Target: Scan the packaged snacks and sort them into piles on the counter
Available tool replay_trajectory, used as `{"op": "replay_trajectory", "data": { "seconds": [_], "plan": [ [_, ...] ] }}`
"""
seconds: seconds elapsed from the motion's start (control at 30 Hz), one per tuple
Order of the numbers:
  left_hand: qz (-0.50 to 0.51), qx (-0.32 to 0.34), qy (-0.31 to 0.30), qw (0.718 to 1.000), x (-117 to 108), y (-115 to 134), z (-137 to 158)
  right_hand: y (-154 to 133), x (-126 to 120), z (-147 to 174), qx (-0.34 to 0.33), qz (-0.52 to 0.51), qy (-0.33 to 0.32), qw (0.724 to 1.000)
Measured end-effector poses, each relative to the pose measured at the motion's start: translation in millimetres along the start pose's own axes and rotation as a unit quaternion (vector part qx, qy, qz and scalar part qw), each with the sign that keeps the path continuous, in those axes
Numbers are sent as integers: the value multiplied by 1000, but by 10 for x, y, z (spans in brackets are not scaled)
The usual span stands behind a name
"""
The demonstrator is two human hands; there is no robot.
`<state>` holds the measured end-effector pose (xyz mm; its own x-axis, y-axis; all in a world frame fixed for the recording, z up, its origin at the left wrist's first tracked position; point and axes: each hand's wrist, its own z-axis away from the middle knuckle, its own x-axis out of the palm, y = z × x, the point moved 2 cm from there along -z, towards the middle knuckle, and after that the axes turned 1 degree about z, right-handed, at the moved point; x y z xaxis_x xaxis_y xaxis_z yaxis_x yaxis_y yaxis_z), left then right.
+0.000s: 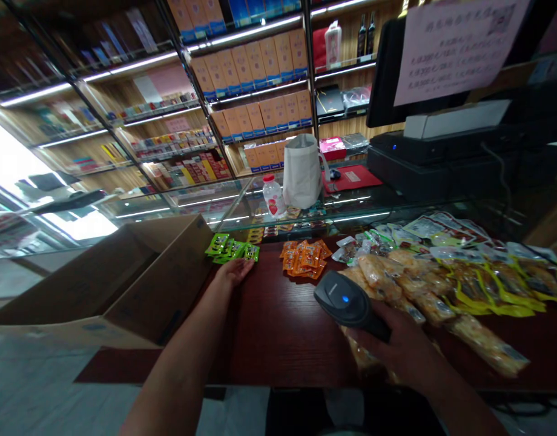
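Note:
My right hand (403,339) is wrapped around the handle of a dark grey barcode scanner (344,298) with a blue light on top. The scanner is held above the table, its head pointing left. My left hand (237,271) lies at the near edge of a small pile of green snack packets (230,248), fingers stretched out against them. Between the hands, farther back, sits a pile of orange snack packets (304,257). Clear-wrapped bread-like snacks (396,275) lie beneath and beyond my right hand, partly hidden by it.
An open cardboard box (164,272) stands left of the dark red table (278,327). Yellow-edged packs (491,278) lie at the right. Behind are a red-capped bottle (273,197), a white bag (302,172), a glass counter and a monitor with a paper sign (455,48).

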<state>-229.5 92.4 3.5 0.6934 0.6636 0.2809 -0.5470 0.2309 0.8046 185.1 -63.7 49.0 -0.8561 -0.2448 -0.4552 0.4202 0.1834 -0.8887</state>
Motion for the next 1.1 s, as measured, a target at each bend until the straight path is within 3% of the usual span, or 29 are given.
{"op": "replay_trajectory", "data": {
  "seconds": [0.1, 0.27, 0.47, 0.6, 0.73, 0.9, 1.1],
  "plan": [
    [-64, 22, 10, 998, -36, -50, 91, -8, -12, -1, -4, -3, -4, 1000],
    [-172, 121, 4, 978, -4, -337, 324, -43, -37, -6, -13, 6, 14, 1000],
    [-364, 192, -53, 910, 345, -722, 483, -66, -39, -7, -7, -1, 38, 999],
    [-454, 221, -46, 862, 551, -769, 478, -109, -33, 50, -12, -10, 54, 998],
    [-497, 240, -32, 834, 638, -764, 466, -128, -30, 99, -6, -5, 65, 998],
    [-471, 271, -4, 839, 621, -792, 502, -124, -27, 87, -7, -8, 64, 998],
    [-349, 271, -22, 897, 597, -882, 605, -113, -13, 70, -9, -19, 62, 998]
  ]
}}
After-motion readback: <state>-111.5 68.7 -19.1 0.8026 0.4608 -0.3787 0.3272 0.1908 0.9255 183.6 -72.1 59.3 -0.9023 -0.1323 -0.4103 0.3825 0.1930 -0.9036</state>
